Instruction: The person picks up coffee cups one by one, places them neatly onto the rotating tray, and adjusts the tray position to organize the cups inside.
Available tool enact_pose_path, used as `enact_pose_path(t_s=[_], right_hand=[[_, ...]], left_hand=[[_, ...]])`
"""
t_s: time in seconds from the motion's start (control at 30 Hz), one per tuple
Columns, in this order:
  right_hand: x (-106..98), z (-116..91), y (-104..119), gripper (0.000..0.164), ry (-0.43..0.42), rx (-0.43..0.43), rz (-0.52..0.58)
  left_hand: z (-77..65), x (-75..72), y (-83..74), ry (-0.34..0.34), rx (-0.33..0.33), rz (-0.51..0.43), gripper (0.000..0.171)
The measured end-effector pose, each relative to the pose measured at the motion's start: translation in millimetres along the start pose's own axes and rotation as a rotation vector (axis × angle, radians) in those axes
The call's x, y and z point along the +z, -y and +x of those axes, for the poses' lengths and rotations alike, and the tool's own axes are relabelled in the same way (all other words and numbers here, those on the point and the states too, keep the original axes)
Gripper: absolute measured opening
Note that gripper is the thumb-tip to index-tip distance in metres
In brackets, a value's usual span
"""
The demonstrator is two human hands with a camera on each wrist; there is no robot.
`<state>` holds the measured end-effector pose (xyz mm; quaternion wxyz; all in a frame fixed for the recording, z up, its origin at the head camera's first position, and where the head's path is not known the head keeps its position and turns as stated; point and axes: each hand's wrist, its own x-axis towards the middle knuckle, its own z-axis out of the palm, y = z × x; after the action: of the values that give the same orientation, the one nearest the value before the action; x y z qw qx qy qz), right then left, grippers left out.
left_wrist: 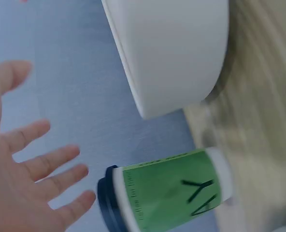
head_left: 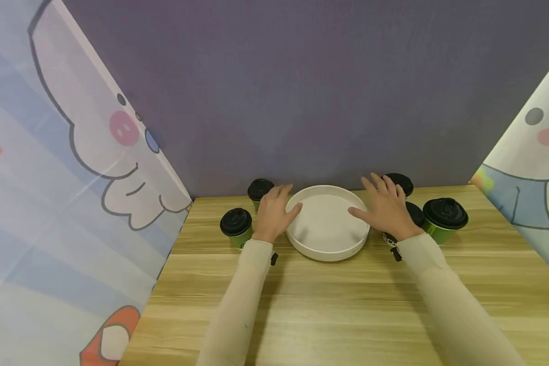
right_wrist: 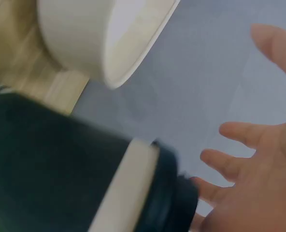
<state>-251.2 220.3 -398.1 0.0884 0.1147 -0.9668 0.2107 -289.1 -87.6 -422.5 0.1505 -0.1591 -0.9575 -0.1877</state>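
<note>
Five lidded cups [head_left: 445, 214] are seen beside the white tray [head_left: 328, 223]; nothing is gripped by the left hand [head_left: 274, 213] or right hand [head_left: 388, 211], spread at its sides. A cup could be toppled by any sideways swing, though right-side clearance is hard to judge.

Shallow round white tray [head_left: 328, 223], upright

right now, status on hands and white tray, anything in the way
Left hand and right hand: fingers spread, holding nothing. White tray between them. Lidded cups close by on both sides.
</note>
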Motion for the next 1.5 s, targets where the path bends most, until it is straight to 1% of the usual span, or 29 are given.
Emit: enact_pose_path(t_s=[0.07, 0.13, 0.2, 0.3, 0.37, 0.5, 0.63, 0.7, 0.87, 1.03, 1.13, 1.27, 1.43, 1.5], right_hand=[[-2.8, -9.1, -5.5, 0.093, -0.027, 0.002, 0.014], [-4.8, -18.0, -11.0, 0.087, -0.047, 0.009, 0.038], [-6.1, -26.2, -15.8, 0.082, -0.068, 0.024, 0.055], [-5.4, -34.6, -22.7, 0.077, -0.085, 0.045, 0.044], [-4.3, -38.3, -26.1, 0.075, -0.083, 0.056, 0.026], [-1.3, -42.7, -30.1, 0.074, -0.070, 0.066, -0.009], [1.2, -45.8, -31.3, 0.072, -0.092, 0.049, -0.019], [1.6, -47.4, -31.8, 0.071, -0.103, 0.038, -0.016], [2.4, -52.5, -35.2, 0.068, -0.107, 0.048, 0.011], [2.1, -56.0, -37.7, 0.068, -0.127, 0.049, 0.050], [0.4, -57.0, -36.3, 0.072, -0.118, 0.044, 0.061], [-1.0, -58.1, -35.5, 0.077, -0.092, 0.045, 0.065], [-1.6, -60.5, -35.6, 0.078, -0.062, 0.051, 0.066], [-1.7, -61.0, -35.1, 0.078, -0.058, 0.052, 0.077]], left_hand=[[-6.9, 3.3, 2.4, -0.038, 0.009, -0.047, 0.052], [-13.6, 8.0, 5.8, -0.056, -0.005, -0.095, 0.041], [-19.4, 12.8, 9.1, -0.051, -0.040, -0.140, 0.035], [-25.8, 19.0, 12.9, -0.038, -0.092, -0.197, 0.032], [-28.5, 22.1, 14.6, -0.025, -0.121, -0.223, 0.031], [-32.8, 27.6, 17.5, -0.005, -0.147, -0.296, 0.031], [-37.7, 32.4, 20.7, 0.032, -0.176, -0.365, 0.031], [-40.0, 34.6, 22.0, 0.055, -0.200, -0.398, 0.032], [-43.9, 39.5, 25.6, 0.102, -0.243, -0.493, 0.040], [-44.8, 42.4, 28.6, 0.129, -0.264, -0.560, 0.044], [-45.4, 42.9, 29.8, 0.136, -0.274, -0.580, 0.045], [-46.5, 42.9, 31.4, 0.155, -0.272, -0.576, 0.045], [-49.0, 43.0, 33.8, 0.190, -0.262, -0.576, 0.047], [-50.5, 42.5, 34.8, 0.203, -0.266, -0.589, 0.048]])
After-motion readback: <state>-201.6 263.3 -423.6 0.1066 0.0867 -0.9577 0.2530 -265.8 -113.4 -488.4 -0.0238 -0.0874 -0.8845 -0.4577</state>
